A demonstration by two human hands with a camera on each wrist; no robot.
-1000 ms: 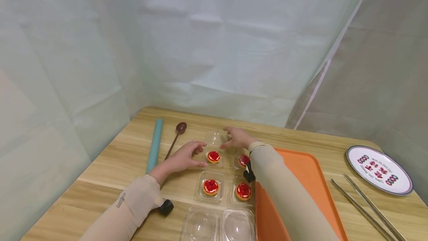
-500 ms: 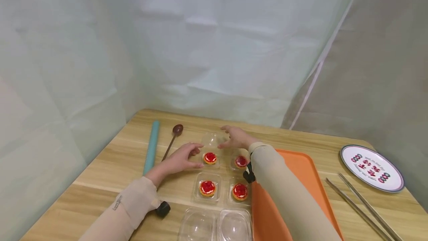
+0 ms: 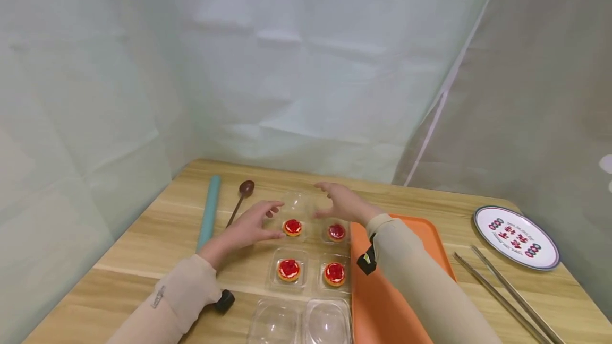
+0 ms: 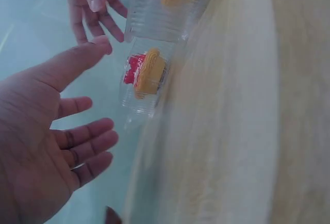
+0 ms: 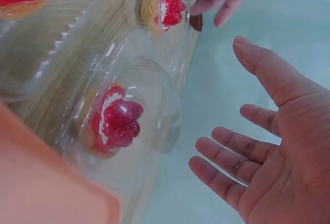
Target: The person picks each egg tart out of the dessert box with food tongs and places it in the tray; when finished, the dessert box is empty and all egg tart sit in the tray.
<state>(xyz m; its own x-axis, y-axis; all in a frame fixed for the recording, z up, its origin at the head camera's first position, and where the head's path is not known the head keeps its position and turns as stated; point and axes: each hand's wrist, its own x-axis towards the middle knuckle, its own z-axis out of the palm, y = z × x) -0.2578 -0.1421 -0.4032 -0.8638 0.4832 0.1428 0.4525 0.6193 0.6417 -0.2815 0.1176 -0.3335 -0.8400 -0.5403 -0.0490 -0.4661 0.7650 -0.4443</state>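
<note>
My left hand [image 3: 253, 224] hovers just left of the far-left tart [image 3: 292, 227], fingers spread, holding nothing. This red-topped tart sits in a clear plastic box whose raised lid [image 3: 297, 200] stands behind it. Over the far side of the far-right box hangs my right hand [image 3: 346, 203], also holding nothing, its fingers [image 5: 227, 157] loosely extended. Inside that box is another tart [image 5: 116, 123], covered by a domed lid. Two more tarts, the near-left tart [image 3: 289, 269] and near-right tart [image 3: 334, 274], sit in boxes with their lids laid back toward me.
An orange tray [image 3: 382, 301] lies right of the boxes, under my right forearm. Metal tongs [image 3: 507, 296] and a patterned oval plate [image 3: 516, 238] are farther right. On the left lie a teal rod [image 3: 209, 211] and a dark brown spoon [image 3: 246, 190].
My right hand has drawn to the right, away from the far-left box. The left hand keeps nearly the same place beside its tart. The head view has shifted slightly.
</note>
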